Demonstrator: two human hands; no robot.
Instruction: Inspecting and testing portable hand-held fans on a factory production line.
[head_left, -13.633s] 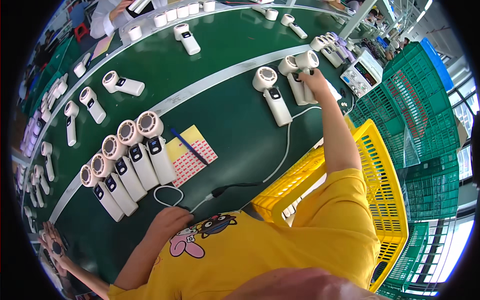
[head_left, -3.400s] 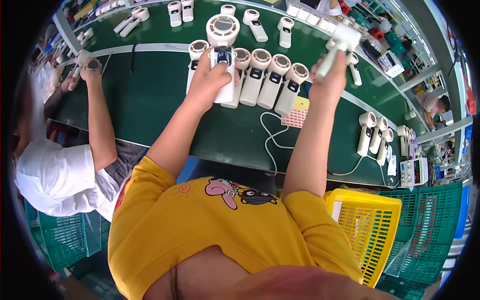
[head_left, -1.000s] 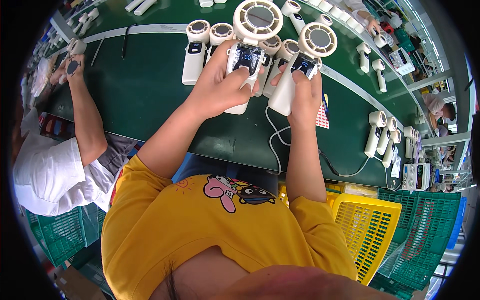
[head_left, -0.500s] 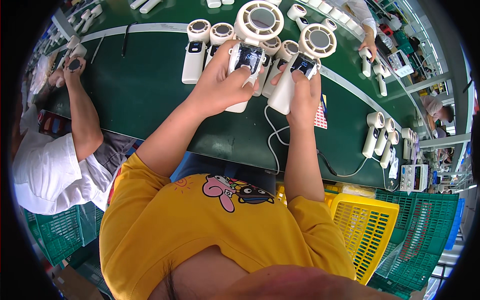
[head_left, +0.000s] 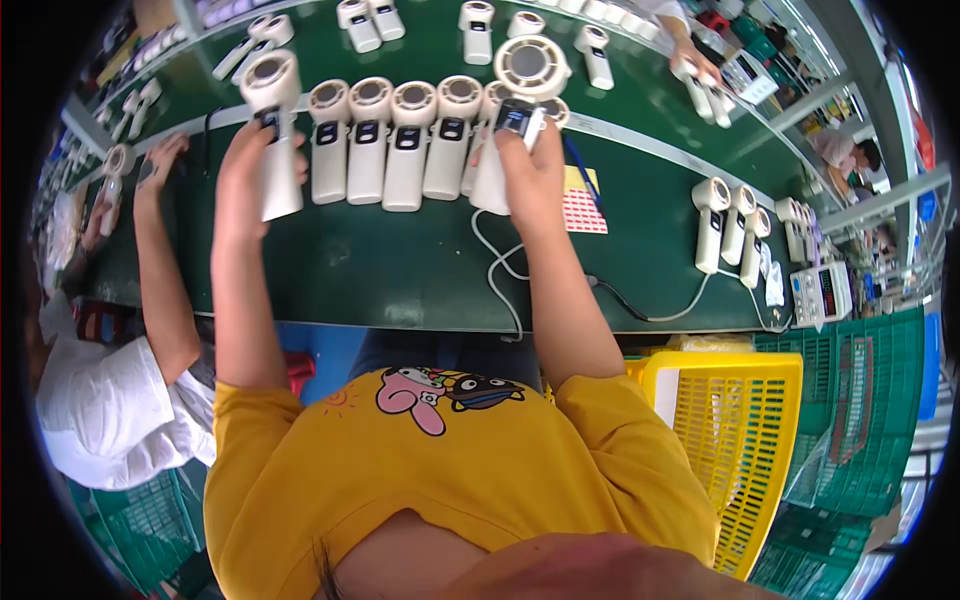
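My left hand (head_left: 242, 165) is wrapped round the handle of a white handheld fan (head_left: 282, 185), held upright at the left end of a row. My right hand (head_left: 535, 175) grips another handheld fan (head_left: 490, 180), its thumb on the dark display and its round head (head_left: 530, 68) raised toward the far side. Between my hands several white fans lie side by side on the green table (head_left: 400, 270), among them a left one (head_left: 329, 165) and a middle one (head_left: 404, 165). Those nearest my right hand are partly hidden behind it.
Right of my right hand lie a red-and-white label sheet (head_left: 585, 210), a blue pen (head_left: 583, 170) and a white cable (head_left: 497, 275). More fans (head_left: 709, 235) stand by a meter box (head_left: 822, 293). A yellow basket (head_left: 725, 375) sits lower right. Co-workers' hands (head_left: 150, 175) handle fans nearby.
My hands have moved apart: the left went left with a fan, the right slightly left and down. The row of fans between them has come into plain view.
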